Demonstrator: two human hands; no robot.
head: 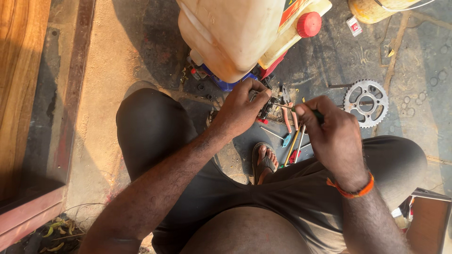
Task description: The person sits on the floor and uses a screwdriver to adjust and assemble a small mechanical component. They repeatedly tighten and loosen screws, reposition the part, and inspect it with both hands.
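I look down on a dusty concrete floor [414,94]. At frame centre my left hand [242,110] pinches a small black part [266,110]; my right hand [332,129] grips a screwdriver [306,111] touching it. A sprocket [366,102] lies upper right.

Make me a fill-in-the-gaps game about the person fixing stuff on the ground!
1. The cap on the cream plastic tank is ____.
2. The toothed metal sprocket lies on the ground to the person's ____ side.
3. The right hand wears an ____ band at the wrist.
4. The left hand grips a small ____ part.

Missing words: red; right; orange; black
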